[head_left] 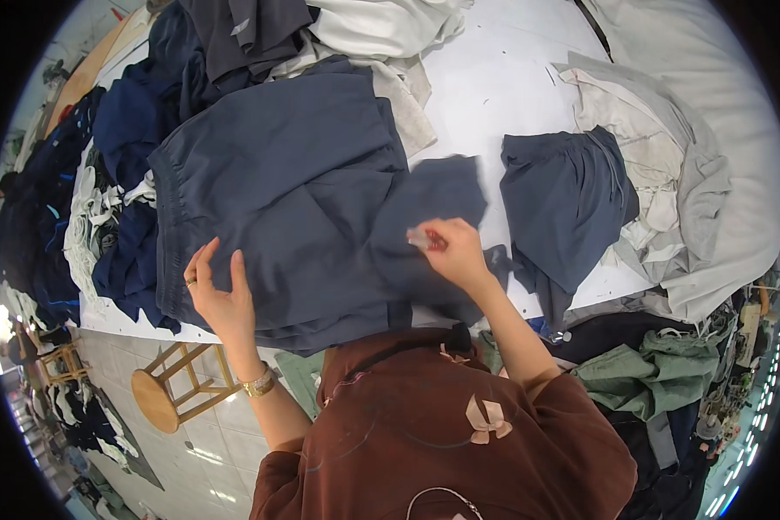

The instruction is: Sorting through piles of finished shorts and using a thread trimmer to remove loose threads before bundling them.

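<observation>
Dark blue-grey shorts [269,191] with an elastic waistband lie spread on the white table, their waistband toward the left. Above their lower left part hovers my left hand [222,293], thumb and fingers apart, with nothing in it. My right hand [455,251] is closed around a small pale tool with some red about it [420,237], too blurred to tell its kind. It is over a leg of the shorts, right of the middle; whether it touches the cloth I cannot tell. Further right lies a second dark blue-grey pair of shorts [563,204], bunched up, with a drawstring.
Dark garments [139,121] and pale ones [390,26] are heaped along the left and far sides of the white table [494,78]. Light grey cloth [702,173] covers the right. Green garments [650,373] hang near the front right edge. A wooden stool [160,399] stands on the floor.
</observation>
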The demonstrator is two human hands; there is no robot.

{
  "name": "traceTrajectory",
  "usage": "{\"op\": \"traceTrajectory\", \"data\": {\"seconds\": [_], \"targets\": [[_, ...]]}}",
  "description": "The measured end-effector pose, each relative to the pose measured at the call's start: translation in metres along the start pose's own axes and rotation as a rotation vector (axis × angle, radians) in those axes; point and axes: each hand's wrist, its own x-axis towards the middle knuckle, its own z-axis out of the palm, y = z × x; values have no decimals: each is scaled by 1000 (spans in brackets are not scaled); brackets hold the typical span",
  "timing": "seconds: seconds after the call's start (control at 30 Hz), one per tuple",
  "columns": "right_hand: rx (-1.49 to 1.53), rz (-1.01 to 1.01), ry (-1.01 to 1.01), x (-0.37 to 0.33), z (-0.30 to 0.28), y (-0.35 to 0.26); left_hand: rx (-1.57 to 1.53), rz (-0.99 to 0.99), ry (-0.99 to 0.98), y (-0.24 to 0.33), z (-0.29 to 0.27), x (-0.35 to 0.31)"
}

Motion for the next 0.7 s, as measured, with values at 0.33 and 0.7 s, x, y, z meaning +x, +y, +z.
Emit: {"op": "traceTrajectory", "data": {"seconds": [0.33,0.7], "targets": [[-275,606,-52,106,2,108,33,-9,-37,4,-11,-15],[534,-36,-58,133,-104,-12,-587,124,-231,62,26,2]]}}
